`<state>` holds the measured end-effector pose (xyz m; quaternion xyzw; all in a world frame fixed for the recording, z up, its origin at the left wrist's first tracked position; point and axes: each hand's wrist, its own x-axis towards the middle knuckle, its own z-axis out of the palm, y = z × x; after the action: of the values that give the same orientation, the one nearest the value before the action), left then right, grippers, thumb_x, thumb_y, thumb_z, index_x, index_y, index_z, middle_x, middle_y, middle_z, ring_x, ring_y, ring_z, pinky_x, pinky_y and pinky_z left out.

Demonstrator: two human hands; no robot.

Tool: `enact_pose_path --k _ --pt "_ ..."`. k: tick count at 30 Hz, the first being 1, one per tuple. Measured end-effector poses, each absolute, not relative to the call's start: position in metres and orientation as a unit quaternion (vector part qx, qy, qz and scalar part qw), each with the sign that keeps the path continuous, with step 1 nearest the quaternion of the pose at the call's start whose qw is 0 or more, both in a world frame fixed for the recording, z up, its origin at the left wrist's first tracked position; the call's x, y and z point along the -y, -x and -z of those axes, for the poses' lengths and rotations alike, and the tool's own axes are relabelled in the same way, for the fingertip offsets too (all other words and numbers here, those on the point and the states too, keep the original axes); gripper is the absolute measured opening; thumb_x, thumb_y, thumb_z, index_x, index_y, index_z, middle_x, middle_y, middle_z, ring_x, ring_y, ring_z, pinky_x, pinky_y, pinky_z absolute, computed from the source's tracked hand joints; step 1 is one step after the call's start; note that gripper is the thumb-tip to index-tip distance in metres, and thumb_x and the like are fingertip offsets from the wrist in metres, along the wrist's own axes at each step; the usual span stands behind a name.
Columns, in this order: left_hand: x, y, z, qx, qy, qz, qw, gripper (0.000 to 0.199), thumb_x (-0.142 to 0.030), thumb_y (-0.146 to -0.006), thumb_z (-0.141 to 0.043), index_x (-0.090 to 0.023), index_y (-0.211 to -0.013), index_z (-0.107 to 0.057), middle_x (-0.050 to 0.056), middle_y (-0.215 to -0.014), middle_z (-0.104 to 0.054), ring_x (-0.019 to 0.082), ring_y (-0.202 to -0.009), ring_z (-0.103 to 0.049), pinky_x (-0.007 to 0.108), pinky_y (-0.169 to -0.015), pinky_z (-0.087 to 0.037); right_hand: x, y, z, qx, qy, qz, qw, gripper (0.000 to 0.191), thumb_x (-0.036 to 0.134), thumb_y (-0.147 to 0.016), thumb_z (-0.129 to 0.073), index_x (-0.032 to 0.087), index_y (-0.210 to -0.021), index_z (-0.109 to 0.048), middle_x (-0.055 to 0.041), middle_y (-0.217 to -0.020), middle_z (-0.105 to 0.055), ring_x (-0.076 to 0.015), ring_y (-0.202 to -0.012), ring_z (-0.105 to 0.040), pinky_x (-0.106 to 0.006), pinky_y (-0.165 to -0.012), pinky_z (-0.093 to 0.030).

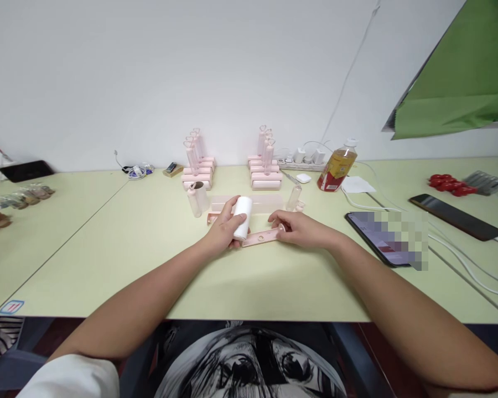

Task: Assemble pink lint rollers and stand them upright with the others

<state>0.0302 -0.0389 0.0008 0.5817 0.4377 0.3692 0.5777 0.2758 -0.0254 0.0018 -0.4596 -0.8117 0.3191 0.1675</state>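
Note:
My left hand [226, 225] is closed around a white roll [243, 215] that looks like a lint roller refill, tilted upright. Under its lower end lies one end of a long pink plastic piece [261, 237] with a small ring shape on it. My right hand [296, 228] pinches the other end of that pink piece, by a small round part. Just behind my hands rests a translucent pink strip [269, 203]. Left of it stand a pink handle [194, 202] and a hollow tube [201, 194]. A clear handle [294, 197] is behind my right hand.
Pink lint rollers with heart-topped handles stand in two rows, left [197, 174] and right [266, 176]. At right are a drink bottle [337, 167], a phone [377, 237], a dark phone [456, 216], white cables and red items [452, 184]. A power strip [302, 165] lies by the wall.

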Motion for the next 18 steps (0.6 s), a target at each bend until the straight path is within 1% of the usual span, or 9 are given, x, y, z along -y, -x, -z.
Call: enact_pose_path --k 2,4,6,9,12,15,18 --pt "0.038 -0.030 -0.002 -0.443 -0.568 -0.367 0.590 0.069 -0.043 -0.091 -0.046 -0.030 -0.153 -0.017 0.000 -0.073 -0.064 0.010 -0.038 -0.050 0.018 -0.033 -0.032 0.023 -0.274 0.002 0.776 0.455 -0.369 0.233 0.035 0.031 -0.081 -0.060 0.019 -0.114 -0.055 0.0004 -0.078 -0.063 -0.0160 -0.068 -0.055 -0.027 -0.063 -0.040" --pt "0.037 -0.031 -0.001 -0.437 -0.559 -0.362 0.605 0.068 -0.043 -0.091 -0.046 -0.029 -0.152 -0.019 0.000 -0.073 -0.065 0.010 -0.037 -0.051 0.018 -0.032 -0.032 0.022 -0.271 0.005 0.749 0.455 -0.384 0.290 0.037 0.039 -0.084 -0.059 0.018 -0.114 -0.054 0.0020 -0.073 -0.059 -0.0150 -0.065 -0.053 -0.027 -0.062 -0.040" --pt "0.038 -0.032 0.001 -0.426 -0.559 -0.363 0.611 0.070 -0.043 -0.090 -0.047 -0.028 -0.152 -0.018 0.000 -0.072 -0.064 0.011 -0.037 -0.052 0.018 -0.032 -0.033 0.022 -0.270 0.006 0.753 0.457 -0.367 0.301 0.038 0.043 -0.085 -0.059 0.018 -0.113 -0.056 0.0005 -0.078 -0.060 -0.0155 -0.069 -0.054 -0.028 -0.065 -0.042" --pt "0.039 -0.033 0.005 -0.412 -0.568 -0.374 0.607 0.075 -0.044 -0.089 -0.052 -0.028 -0.153 -0.017 -0.002 -0.069 -0.062 0.012 -0.038 -0.053 0.019 -0.032 -0.035 0.025 -0.271 0.000 0.780 0.466 -0.324 0.264 0.036 0.044 -0.086 -0.059 0.019 -0.111 -0.060 -0.0033 -0.089 -0.064 -0.0174 -0.079 -0.057 -0.030 -0.071 -0.044" --pt "0.040 -0.034 0.007 -0.402 -0.573 -0.375 0.608 0.077 -0.046 -0.089 -0.052 -0.027 -0.153 -0.015 -0.003 -0.067 -0.058 0.012 -0.038 -0.053 0.019 -0.032 -0.035 0.032 -0.274 -0.012 0.804 0.459 -0.305 0.225 0.037 0.048 -0.084 -0.061 0.018 -0.107 -0.061 -0.0034 -0.088 -0.063 -0.0163 -0.075 -0.055 -0.028 -0.066 -0.041" --pt "0.040 -0.034 0.007 -0.403 -0.573 -0.374 0.607 0.077 -0.046 -0.089 -0.053 -0.028 -0.153 -0.015 -0.004 -0.067 -0.056 0.012 -0.038 -0.054 0.019 -0.033 -0.037 0.041 -0.271 -0.020 0.831 0.427 -0.317 0.163 0.040 0.049 -0.082 -0.065 0.018 -0.106 -0.059 -0.0013 -0.083 -0.060 -0.0150 -0.070 -0.052 -0.026 -0.062 -0.039" --pt "0.040 -0.033 0.007 -0.401 -0.576 -0.377 0.605 0.076 -0.045 -0.089 -0.053 -0.029 -0.153 -0.015 -0.004 -0.069 -0.056 0.012 -0.038 -0.054 0.020 -0.032 -0.037 0.050 -0.257 -0.017 0.843 0.419 -0.310 0.133 0.044 0.048 -0.081 -0.067 0.019 -0.114 -0.058 -0.0036 -0.092 -0.062 -0.0164 -0.074 -0.055 -0.026 -0.064 -0.040"
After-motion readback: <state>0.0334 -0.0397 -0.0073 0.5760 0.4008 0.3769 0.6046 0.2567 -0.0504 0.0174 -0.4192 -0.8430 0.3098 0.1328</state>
